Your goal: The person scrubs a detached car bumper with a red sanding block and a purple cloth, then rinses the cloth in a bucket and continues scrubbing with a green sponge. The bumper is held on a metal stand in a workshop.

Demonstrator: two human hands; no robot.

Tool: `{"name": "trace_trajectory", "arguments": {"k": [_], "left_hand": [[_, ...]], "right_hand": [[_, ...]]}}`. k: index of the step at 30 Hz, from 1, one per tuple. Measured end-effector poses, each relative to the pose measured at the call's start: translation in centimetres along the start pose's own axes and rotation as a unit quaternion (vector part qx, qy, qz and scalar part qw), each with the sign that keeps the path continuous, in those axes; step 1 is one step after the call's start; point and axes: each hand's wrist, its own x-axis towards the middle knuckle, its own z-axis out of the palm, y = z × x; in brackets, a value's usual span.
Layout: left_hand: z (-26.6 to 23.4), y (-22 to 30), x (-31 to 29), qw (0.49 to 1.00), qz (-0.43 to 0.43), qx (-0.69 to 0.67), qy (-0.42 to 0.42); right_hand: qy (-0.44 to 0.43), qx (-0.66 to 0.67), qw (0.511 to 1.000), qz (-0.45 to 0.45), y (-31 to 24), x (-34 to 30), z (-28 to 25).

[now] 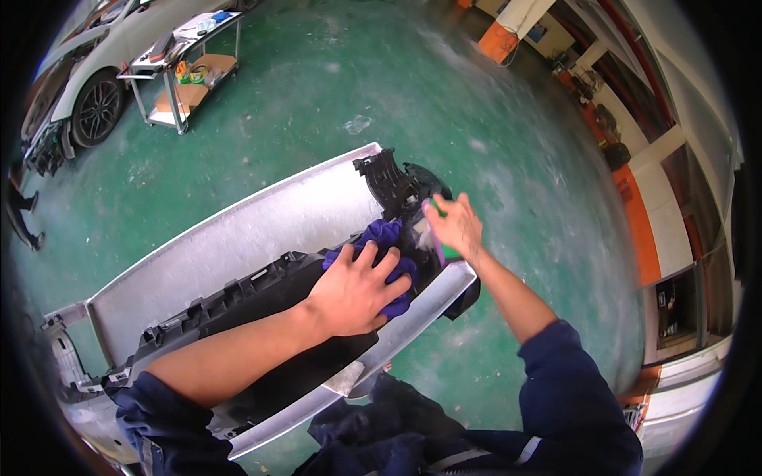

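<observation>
A long black plastic car part (270, 297), looking like a bumper, lies across a silvery trough-like stand (238, 210). My left hand (353, 289) presses a crumpled purple cloth (381, 234) onto its upper face, fingers spread over the cloth. Just to the right, my right hand (459, 226) grips a green and purple bottle (432, 230), partly hidden by my fingers, above the part's right end. A whitish, hazy patch shows beside the bottle; what it is I cannot tell. Ribbed black pieces (385, 178) stick up at the far right end.
A wheeled cart (178, 59) with tools, bottles and cardboard stands at the far left beside a grey car (127, 47). Someone's legs (20, 210) show at the left edge. An orange and white pillar (498, 41) rises at the back. Green floor (548, 206) surrounds the stand.
</observation>
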Motion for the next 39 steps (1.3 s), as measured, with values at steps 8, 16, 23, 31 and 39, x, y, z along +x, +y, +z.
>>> {"name": "trace_trajectory", "arguments": {"k": [8,16,23,31,39], "left_hand": [[0.0,-0.1,-0.3,1.000,-0.002,-0.006,-0.010],[0.1,-0.2,-0.8,1.000,-0.022,-0.001,-0.010],[-0.1,-0.1,-0.8,1.000,-0.015,0.012,-0.005],[0.2,0.2,0.1,1.000,0.005,-0.008,0.014],[-0.3,-0.1,0.5,1.000,0.020,-0.010,-0.004]], "right_hand": [[0.022,0.031,0.998,-0.053,-0.1,-0.7,1.2],[0.012,0.060,0.991,-0.122,-2.7,-0.5,2.0],[0.059,0.059,0.990,-0.115,-4.9,1.1,3.2],[0.055,0.026,0.998,0.000,-4.6,5.7,2.5],[0.045,0.077,0.996,0.019,-3.0,7.2,2.4]]}}
